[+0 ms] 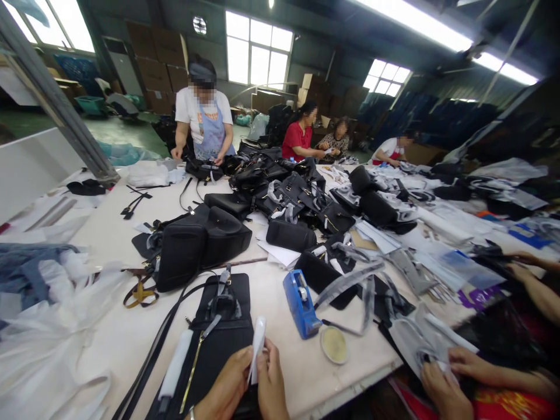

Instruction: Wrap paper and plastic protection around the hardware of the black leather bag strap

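Note:
My left hand (225, 388) and my right hand (272, 382) meet at the table's near edge, both pinching a narrow strip of white wrapping paper (258, 344) that stands up between the fingertips. Under them lies a flat black bag (219, 338) with a gold zipper pull and straps, one strap wrapped in white paper (175, 364). A blue tape dispenser (301, 303) stands just right of the bag, with a small round lid (334, 344) beside it.
A co-worker's hands (441, 379) at the right handle a grey-wrapped piece. Black handbags (196, 242) pile across the white table (114, 227). Plastic sheets (48, 338) lie at the left. Several people work at the far end.

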Demonstrator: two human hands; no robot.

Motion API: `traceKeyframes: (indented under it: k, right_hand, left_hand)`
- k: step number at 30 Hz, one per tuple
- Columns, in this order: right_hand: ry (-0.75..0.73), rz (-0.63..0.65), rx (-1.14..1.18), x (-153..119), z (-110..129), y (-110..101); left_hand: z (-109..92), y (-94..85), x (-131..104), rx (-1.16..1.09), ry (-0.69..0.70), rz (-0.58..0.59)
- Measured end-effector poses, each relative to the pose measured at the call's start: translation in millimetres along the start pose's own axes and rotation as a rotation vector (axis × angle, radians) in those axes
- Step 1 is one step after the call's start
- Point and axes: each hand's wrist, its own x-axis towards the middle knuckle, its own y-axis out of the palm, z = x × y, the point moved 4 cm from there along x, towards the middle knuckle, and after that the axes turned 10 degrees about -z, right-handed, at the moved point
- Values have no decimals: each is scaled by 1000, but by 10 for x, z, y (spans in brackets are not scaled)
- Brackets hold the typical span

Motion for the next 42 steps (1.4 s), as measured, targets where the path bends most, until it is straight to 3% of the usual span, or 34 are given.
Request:
traceKeyframes:
  k: [4, 6, 7, 9, 14, 15, 16, 18, 23, 25, 29, 32, 37, 42]
  right_hand:
    - [-147, -28, -204, -70, 145, 110]
    - [-250, -25, -319, -49, 311, -21]
    - [-291, -24, -361, -11, 404, -189]
    - [-343, -45, -397, 122, 587, -771]
    - [-410, -211, -434, 533, 806, -2811]
    - [-438, -228, -439, 590, 788, -3052]
    - [-508, -216, -456, 630, 761, -3162]
    - [-545, -123, -511, 705, 619, -3014]
    - [-401, -155, -608, 979, 217, -1852]
    - [-319, -219, -645, 1158, 116, -1603]
    - [-183, -211, -668, 1498, -17, -1529]
    - [-155, -171, -643, 1580, -43, -1547]
    - [-193, -176, -577, 1383, 57, -1593]
    - [-38, -143, -434, 1196, -88, -1628]
  left_hand:
    - [-9, 9, -47, -7, 19, 3]
    - [15, -16, -43, -3, 15, -29]
    - [30, -34, -33, -4, 13, -49]
    - [67, -66, 0, -15, 2, -84]
    - [188, -112, 106, -19, -53, -157]
    - [209, -117, 122, -12, -56, -175]
    - [226, -122, 135, -4, -53, -196]
    - [243, -135, 151, 13, -40, -254]
    - [238, -139, 181, 80, -9, -374]
    - [247, -117, 206, 109, -9, -382]
    - [267, -77, 255, 151, 10, -358]
    - [275, -90, 268, 148, 17, -360]
    - [285, -110, 271, 122, 7, -389]
    - [248, -57, 266, 141, 15, -411]
